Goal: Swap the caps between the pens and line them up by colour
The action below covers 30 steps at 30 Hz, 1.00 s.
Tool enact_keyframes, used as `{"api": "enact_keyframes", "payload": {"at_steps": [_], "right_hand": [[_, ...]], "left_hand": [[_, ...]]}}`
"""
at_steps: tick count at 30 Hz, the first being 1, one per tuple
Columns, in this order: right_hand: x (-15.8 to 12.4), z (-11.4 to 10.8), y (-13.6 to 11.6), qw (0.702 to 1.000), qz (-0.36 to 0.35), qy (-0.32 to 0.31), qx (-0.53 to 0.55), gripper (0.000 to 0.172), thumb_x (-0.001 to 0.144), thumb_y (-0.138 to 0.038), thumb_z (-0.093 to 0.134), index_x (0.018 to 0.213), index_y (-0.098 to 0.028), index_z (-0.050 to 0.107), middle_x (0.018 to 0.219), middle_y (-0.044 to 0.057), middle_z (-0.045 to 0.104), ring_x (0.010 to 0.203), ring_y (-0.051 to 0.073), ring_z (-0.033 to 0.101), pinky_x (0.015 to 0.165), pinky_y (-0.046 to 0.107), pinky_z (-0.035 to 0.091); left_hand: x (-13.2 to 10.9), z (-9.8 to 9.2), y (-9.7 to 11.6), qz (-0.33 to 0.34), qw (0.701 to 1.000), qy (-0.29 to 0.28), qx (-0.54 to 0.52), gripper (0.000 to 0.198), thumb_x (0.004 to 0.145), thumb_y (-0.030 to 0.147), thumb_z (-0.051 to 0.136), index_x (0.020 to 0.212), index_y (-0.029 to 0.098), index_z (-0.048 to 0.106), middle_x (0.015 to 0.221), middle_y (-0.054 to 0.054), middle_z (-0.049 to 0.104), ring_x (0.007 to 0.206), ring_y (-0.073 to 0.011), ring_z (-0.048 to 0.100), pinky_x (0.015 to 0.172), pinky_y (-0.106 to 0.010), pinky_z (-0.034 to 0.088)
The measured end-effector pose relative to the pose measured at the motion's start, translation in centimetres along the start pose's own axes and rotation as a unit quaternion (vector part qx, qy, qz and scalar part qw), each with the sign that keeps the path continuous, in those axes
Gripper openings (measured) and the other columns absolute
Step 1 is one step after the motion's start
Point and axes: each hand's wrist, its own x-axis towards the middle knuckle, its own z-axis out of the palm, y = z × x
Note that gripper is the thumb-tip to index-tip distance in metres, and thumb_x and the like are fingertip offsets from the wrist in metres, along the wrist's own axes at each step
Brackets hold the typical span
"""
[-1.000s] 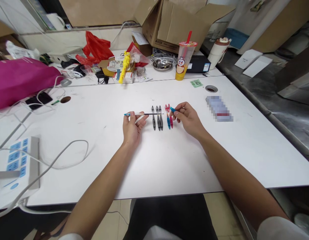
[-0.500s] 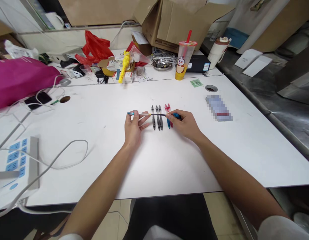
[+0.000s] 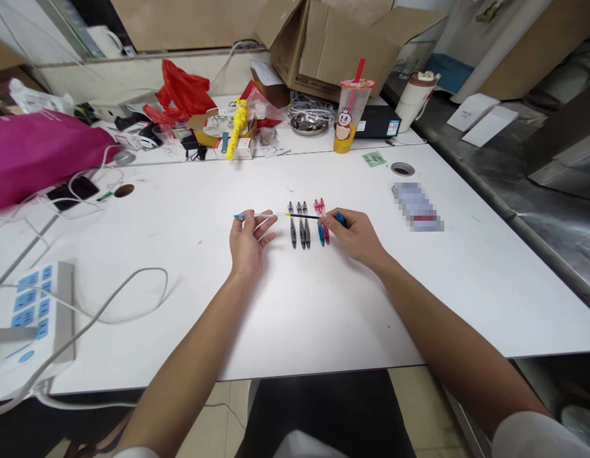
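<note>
My left hand (image 3: 246,251) pinches a clear pen barrel (image 3: 238,217) with a blue end between thumb and fingers; its other fingers are spread. From my right hand (image 3: 356,236), closed in a pinch, a thin pen refill (image 3: 305,217) with dark ink and a yellow band runs level towards the barrel. Whether its tip is still inside the barrel I cannot tell. A blue pen part (image 3: 341,219) shows within the right hand's fingers. Beneath the refill lie three grey-black pens (image 3: 294,234), side by side. Red pens (image 3: 327,235) and a blue pen (image 3: 322,236) lie beside them, partly covered by my right hand.
To the right are a pixelated flat object (image 3: 418,207) and a cable hole (image 3: 402,169). A drink cup (image 3: 345,124) with a red straw stands at the back, near a cardboard box (image 3: 323,54). A power strip (image 3: 61,312) with cables sits at left.
My left hand has moved a little to the left with the barrel, widening the gap between my hands. My right hand has shifted slightly right.
</note>
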Motion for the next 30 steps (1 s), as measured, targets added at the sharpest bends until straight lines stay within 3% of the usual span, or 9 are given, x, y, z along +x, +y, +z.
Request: {"api": "enact_keyframes", "payload": {"at_steps": [9,18,26,30], "right_hand": [[-0.2,0.2,-0.2,1.0,0.026,-0.012,-0.002,0.049,0.093,-0.063,0.057,0.082,-0.019,0.075,0.057,-0.002,0.047,0.052,0.011,0.038,0.051,0.028,0.032],[-0.6,1.4,0.2,0.997,0.055,-0.045,0.003,0.053,0.092,-0.067,0.058,0.082,-0.019,0.077,0.054,-0.004,0.042,0.051,0.011,0.033,0.049,0.027,0.029],[-0.5,1.2,0.0,0.995,0.013,-0.044,0.084,0.049,0.099,-0.064,0.046,0.103,-0.023,0.071,0.065,-0.002,0.048,0.059,0.014,0.043,0.058,0.029,0.037],[-0.2,0.7,0.1,0.999,0.001,-0.023,0.026,0.036,0.091,-0.054,0.065,0.101,-0.022,0.078,0.077,0.003,0.066,0.069,0.016,0.055,0.067,0.033,0.045]], "left_hand": [[-0.2,0.3,0.0,-0.014,1.0,-0.024,-0.008,0.017,0.098,0.036,0.065,0.096,0.021,0.056,0.11,-0.009,0.077,0.101,-0.0203,0.077,0.069,-0.022,0.058],[-1.1,1.0,-1.5,-0.043,0.991,-0.13,-0.009,0.023,0.096,0.039,0.067,0.099,0.024,0.05,0.102,-0.007,0.078,0.088,-0.0199,0.079,0.068,-0.024,0.06],[-0.7,0.8,-1.3,-0.016,0.995,-0.095,-0.006,0.02,0.098,0.038,0.065,0.1,0.024,0.05,0.102,-0.006,0.077,0.089,-0.0198,0.079,0.07,-0.024,0.06],[-0.3,0.5,-1.1,-0.011,0.997,-0.076,-0.012,0.017,0.099,0.036,0.063,0.102,0.023,0.051,0.103,-0.006,0.077,0.089,-0.0193,0.079,0.068,-0.022,0.059]]}}
